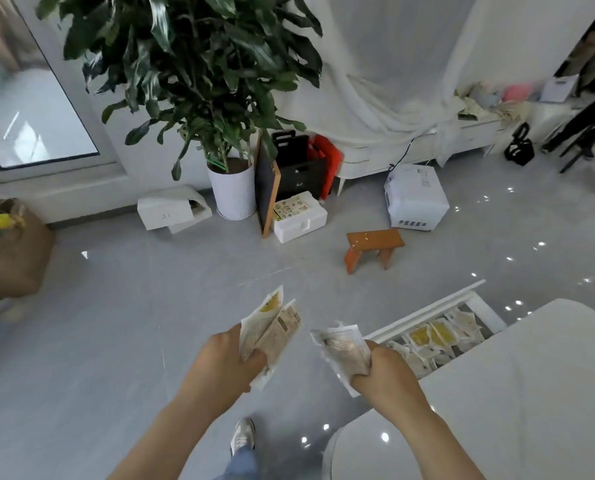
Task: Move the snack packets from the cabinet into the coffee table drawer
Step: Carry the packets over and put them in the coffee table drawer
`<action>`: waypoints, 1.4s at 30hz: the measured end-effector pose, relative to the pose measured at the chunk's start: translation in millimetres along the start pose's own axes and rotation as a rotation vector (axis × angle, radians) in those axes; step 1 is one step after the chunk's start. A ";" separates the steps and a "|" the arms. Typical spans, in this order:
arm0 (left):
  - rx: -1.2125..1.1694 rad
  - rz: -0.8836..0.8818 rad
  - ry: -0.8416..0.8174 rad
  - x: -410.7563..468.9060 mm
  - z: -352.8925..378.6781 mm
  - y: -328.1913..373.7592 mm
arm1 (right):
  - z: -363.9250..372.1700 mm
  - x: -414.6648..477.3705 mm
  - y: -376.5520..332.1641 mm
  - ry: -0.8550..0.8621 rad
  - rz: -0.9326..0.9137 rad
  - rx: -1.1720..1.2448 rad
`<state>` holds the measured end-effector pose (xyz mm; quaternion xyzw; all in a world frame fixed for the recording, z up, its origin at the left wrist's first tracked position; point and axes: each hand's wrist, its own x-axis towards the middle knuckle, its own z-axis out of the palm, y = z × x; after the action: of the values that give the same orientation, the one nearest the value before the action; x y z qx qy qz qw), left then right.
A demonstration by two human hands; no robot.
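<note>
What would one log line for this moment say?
left hand: grips snack packets | right hand: grips second bundle | drawer: open, stored packets inside | stage: handfuls not yet in drawer

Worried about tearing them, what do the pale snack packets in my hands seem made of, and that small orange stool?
Pale snack packets: likely thin plastic film, glossy, crinkled where gripped. Small orange stool: probably wood, matt, plank-like top and legs.
</note>
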<state>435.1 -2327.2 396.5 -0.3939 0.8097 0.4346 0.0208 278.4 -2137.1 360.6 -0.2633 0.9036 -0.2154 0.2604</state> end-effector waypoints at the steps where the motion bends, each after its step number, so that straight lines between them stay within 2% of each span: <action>1: 0.022 0.019 -0.018 18.6 -7.8 1.8 | -0.2 11.3 -3.8 0.005 0.024 0.010; 7: 0.139 0.137 -0.147 109.8 -35.2 21.3 | 1.2 63.1 -22.3 0.062 0.151 0.045; 14: 0.179 0.181 -0.331 181.4 -21.6 60.2 | -16.5 99.8 -7.6 0.102 0.342 0.217; 23: 0.235 0.301 -0.418 275.2 21.7 154.3 | -70.6 169.8 37.9 0.246 0.479 0.332; 35: 0.313 0.447 -0.585 375.2 85.4 255.9 | -126.0 221.1 83.6 0.339 0.703 0.463; 42: 0.345 0.585 -0.738 459.1 115.1 320.6 | -151.8 278.0 95.7 0.426 0.841 0.540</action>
<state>-127.0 -2428.8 372.8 0.0387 0.8850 0.3923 0.2479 -46.9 -2188.8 328.1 0.2466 0.8764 -0.3656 0.1934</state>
